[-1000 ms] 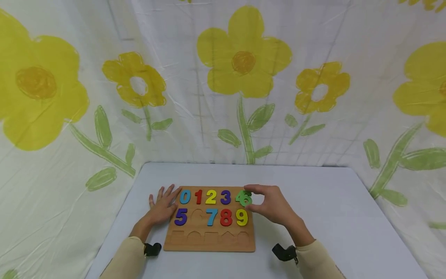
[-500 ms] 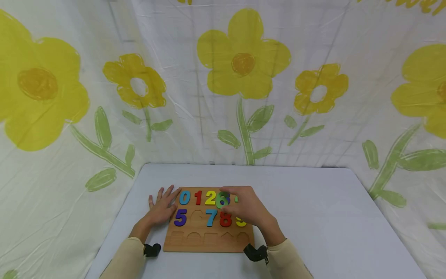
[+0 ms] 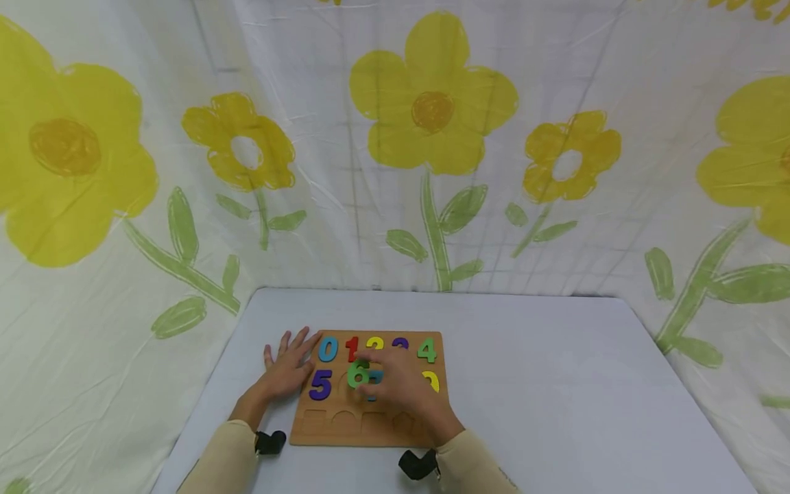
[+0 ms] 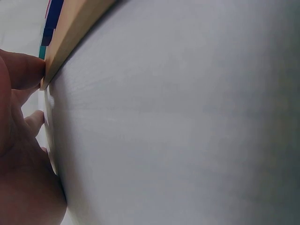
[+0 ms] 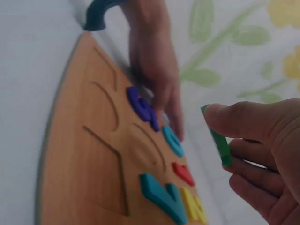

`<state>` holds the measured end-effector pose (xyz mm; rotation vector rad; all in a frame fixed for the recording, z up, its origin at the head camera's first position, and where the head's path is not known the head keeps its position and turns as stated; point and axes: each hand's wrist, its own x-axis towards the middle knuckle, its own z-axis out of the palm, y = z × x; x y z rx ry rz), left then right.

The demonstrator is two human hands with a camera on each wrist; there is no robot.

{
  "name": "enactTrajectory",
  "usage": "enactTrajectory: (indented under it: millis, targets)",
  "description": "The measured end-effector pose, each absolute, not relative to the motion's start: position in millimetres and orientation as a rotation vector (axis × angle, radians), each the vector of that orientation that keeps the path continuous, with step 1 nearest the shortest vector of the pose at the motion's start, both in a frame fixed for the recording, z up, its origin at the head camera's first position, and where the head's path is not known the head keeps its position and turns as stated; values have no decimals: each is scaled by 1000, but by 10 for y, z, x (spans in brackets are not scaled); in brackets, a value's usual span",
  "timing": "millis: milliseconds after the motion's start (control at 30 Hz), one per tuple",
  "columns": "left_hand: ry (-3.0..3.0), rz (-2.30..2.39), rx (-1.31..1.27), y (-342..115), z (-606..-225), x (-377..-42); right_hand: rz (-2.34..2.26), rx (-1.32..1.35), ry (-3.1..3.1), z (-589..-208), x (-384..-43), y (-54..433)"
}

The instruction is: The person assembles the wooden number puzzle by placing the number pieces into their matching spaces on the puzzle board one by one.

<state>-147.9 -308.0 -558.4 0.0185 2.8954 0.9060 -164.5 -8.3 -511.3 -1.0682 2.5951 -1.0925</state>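
Observation:
A wooden number board (image 3: 336,437) lies flat on the table with coloured digits set in two rows. My right hand (image 3: 401,381) pinches a green number 6 (image 3: 352,374) between thumb and fingers. The piece is held edge-on above the board in the right wrist view, apart from the wood. Below it, a bare recess (image 5: 146,149) shows between the purple 5 (image 3: 320,385) and the blue 7 (image 5: 161,196). My left hand (image 3: 286,370) rests at the board's left edge with fingers spread, thumb touching the side. The right hand covers the 8 and parts of nearby digits.
The top row holds a blue 0 (image 3: 328,349), a red 1 (image 3: 352,348) and a green 4 (image 3: 427,350), among others. Shallow outlined recesses run along the board's near side. A white table (image 3: 555,384) extends around it, with a flower-printed curtain (image 3: 308,226) behind.
My right hand has carried the green 6 leftward from over the 4, past the 3, to near the bare recess. The 4 is uncovered again. My left hand stays put.

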Motion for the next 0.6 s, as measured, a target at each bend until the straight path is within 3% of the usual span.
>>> enactTrajectory:
  millis: [600]
  targets:
    - [2948,933,57,-3144,-5721,-1501,-1102,-965,2499,-5474,-1626,-407]
